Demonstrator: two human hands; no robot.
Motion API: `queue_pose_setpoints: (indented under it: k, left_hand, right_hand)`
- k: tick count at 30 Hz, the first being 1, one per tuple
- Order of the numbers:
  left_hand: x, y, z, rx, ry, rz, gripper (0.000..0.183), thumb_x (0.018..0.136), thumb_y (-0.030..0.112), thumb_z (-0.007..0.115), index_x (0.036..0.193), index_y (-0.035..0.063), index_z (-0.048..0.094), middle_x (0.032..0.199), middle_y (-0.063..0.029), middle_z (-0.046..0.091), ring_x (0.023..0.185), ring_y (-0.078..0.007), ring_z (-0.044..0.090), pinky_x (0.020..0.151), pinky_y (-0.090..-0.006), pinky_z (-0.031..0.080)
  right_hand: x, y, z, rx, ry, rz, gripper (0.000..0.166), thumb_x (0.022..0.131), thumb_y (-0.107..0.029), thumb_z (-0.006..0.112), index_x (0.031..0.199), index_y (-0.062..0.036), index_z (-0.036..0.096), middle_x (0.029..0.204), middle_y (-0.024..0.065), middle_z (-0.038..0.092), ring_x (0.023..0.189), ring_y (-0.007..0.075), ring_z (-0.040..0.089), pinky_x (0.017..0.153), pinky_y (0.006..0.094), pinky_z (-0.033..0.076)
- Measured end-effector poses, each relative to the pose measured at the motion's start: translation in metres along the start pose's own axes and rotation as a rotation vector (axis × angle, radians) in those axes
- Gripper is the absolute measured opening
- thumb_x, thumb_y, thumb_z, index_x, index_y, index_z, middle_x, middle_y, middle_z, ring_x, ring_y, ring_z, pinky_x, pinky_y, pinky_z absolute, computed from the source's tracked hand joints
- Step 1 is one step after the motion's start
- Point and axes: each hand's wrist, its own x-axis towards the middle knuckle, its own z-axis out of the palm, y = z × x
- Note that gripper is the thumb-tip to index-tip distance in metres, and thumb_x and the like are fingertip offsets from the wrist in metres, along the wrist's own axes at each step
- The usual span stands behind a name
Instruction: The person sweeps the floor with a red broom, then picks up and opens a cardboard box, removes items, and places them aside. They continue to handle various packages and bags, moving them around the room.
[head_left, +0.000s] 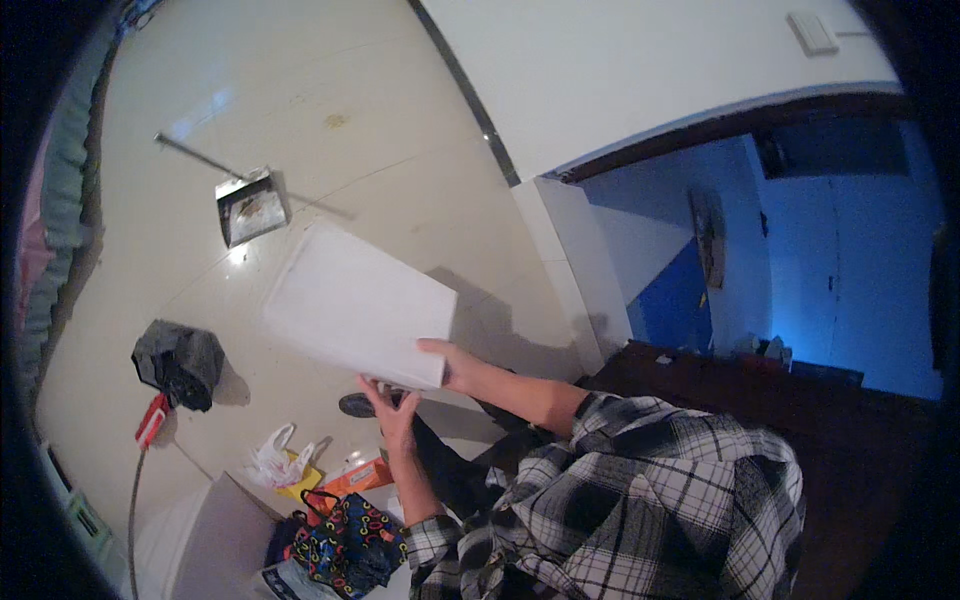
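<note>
A large white box (360, 300), smooth and blurred along its left side, is held up in front of me above the tiled floor. My right hand (454, 364) grips its near right corner, with the thumb on the top face and the other fingers hidden behind the end. At the lower edge of the box, my left hand (390, 401) touches it from beneath with spread fingers; part of the contact is hidden. Both arms come out of black-and-white plaid sleeves. My dark shoe (358, 405) shows beside the left hand.
A metal dustpan (253, 210) with a long handle stands on the floor, above a black bag (180, 360) and a red-headed tool (153, 421). A white plastic bag (277, 461), an orange box (360, 476) and a patterned bag (352, 536) lie lower. A doorway opens at right.
</note>
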Motion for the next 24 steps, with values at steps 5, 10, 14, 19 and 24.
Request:
queue_pose_setpoints:
  k: [5, 10, 14, 19, 24]
  left_hand:
    - [0.015, -0.023, 0.071, 0.074, -0.372, -0.219, 0.103, 0.073, 0.025, 0.076, 0.150, 0.0077, 0.010, 0.152, -0.0183, 0.020, 0.136, -0.0352, 0.030, 0.108, -0.0450, 0.031]
    - [-0.021, -0.042, 0.042, 0.106, -0.377, -0.314, 0.062, 0.088, 0.028, 0.065, 0.141, 0.0069, 0.039, 0.129, -0.0109, 0.054, 0.118, -0.0197, 0.050, 0.100, -0.0352, 0.039]
    - [-0.054, -0.059, -0.014, 0.278, -0.105, -0.297, 0.050, 0.089, 0.029, 0.064, 0.132, 0.0050, 0.052, 0.110, -0.0067, 0.064, 0.102, -0.0144, 0.057, 0.092, -0.0299, 0.044]
    - [-0.117, -0.133, -0.107, 0.076, 0.578, -0.158, 0.046, 0.084, 0.023, 0.066, 0.122, -0.0007, 0.057, 0.096, -0.0085, 0.068, 0.089, -0.0143, 0.062, 0.081, -0.0279, 0.049]
    - [-0.206, -0.223, -0.166, -0.112, 1.060, -0.189, 0.043, 0.083, 0.020, 0.066, 0.119, -0.0002, 0.056, 0.084, -0.0046, 0.063, 0.071, -0.0118, 0.058, 0.065, -0.0252, 0.047]
  right_hand:
    - [-0.093, -0.052, -0.094, -0.064, 0.206, -0.302, 0.065, 0.081, -0.039, 0.066, 0.134, -0.0144, 0.039, 0.129, 0.0122, 0.050, 0.112, 0.0298, 0.054, 0.094, 0.0494, 0.045]
    - [-0.203, -0.200, -0.250, 0.710, 0.639, -0.649, 0.081, 0.071, -0.044, 0.073, 0.134, -0.0056, 0.039, 0.135, 0.0221, 0.040, 0.116, 0.0457, 0.043, 0.087, 0.0616, 0.043]
    - [-0.265, -0.272, -0.348, 0.379, 0.850, -0.716, 0.092, 0.073, -0.053, 0.072, 0.143, -0.0113, 0.031, 0.141, 0.0267, 0.034, 0.128, 0.0427, 0.037, 0.106, 0.0544, 0.032]
    - [-0.105, -0.247, -0.328, -0.476, 0.776, -0.244, 0.061, 0.090, -0.044, 0.054, 0.139, -0.0123, 0.036, 0.128, 0.0170, 0.052, 0.113, 0.0338, 0.054, 0.090, 0.0468, 0.045]
    - [0.038, -0.066, -0.115, -1.196, 0.211, 0.088, 0.071, 0.083, -0.027, 0.066, 0.144, -0.0151, 0.030, 0.112, 0.0121, 0.060, 0.084, 0.0250, 0.066, 0.064, 0.0354, 0.052]
